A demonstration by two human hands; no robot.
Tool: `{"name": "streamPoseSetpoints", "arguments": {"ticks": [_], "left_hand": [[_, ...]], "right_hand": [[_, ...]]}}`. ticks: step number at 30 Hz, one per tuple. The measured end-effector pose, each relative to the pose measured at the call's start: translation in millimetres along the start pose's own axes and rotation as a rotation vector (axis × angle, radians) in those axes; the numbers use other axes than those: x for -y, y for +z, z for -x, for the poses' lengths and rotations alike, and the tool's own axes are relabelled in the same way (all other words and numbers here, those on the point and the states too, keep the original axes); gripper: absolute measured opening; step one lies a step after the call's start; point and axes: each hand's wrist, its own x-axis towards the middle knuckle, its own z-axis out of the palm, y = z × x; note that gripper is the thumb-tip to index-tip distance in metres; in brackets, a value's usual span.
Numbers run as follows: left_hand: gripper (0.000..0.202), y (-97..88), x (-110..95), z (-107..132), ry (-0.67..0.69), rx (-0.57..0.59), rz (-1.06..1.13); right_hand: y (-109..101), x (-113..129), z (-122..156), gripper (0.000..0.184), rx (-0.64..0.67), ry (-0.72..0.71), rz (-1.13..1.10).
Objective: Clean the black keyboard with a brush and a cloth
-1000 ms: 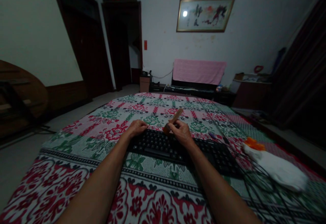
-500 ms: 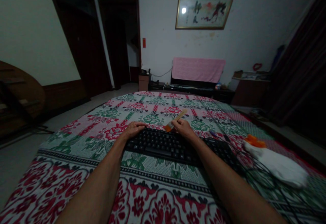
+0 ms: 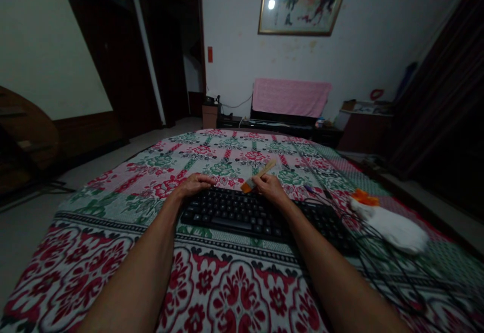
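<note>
A black keyboard (image 3: 234,214) lies flat on the patterned cloth in front of me. My left hand (image 3: 193,185) is closed on its far left corner, fingers pressed together along the back edge. Above the keyboard's back edge, my right hand (image 3: 269,186) pinches a paintbrush (image 3: 269,166) with a pale wooden handle. The orange-brown bristles (image 3: 248,186) point left and down, near the top row of keys; whether they touch it I cannot tell. My right forearm covers part of the keyboard's right side.
To the right lie a white bundle (image 3: 395,228) with an orange part (image 3: 365,197) and loops of black cable (image 3: 381,257). The floral cloth (image 3: 242,292) covers the table. A pink towel (image 3: 291,97) hangs over a thing by the far wall.
The view has tilted down and shifted slightly. Both hands stay near the keyboard's back edge, the brush still in the right one, a little further left in view.
</note>
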Motion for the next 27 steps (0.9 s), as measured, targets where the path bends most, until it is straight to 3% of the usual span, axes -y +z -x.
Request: {"name": "streamPoseSetpoints", "arguments": {"ticks": [6,17,22,27], "left_hand": [[0.028,4.4,-8,13,-0.071,-0.026,-0.057],[0.027,16.2,-13,28,-0.051,-0.062,-0.117],[0.027,18.7,-12,30,-0.063,-0.119,-0.098],[0.024,18.2,-9,30,-0.052,-0.080,-0.005]], "right_hand": [[-3,7,13,0.027,0.027,0.029,-0.050],[-14,14,37,0.027,0.058,0.164,-0.156],[-6,35,34,0.033,0.058,-0.008,-0.274],[25,53,37,0.031,0.255,-0.199,-0.314]]}}
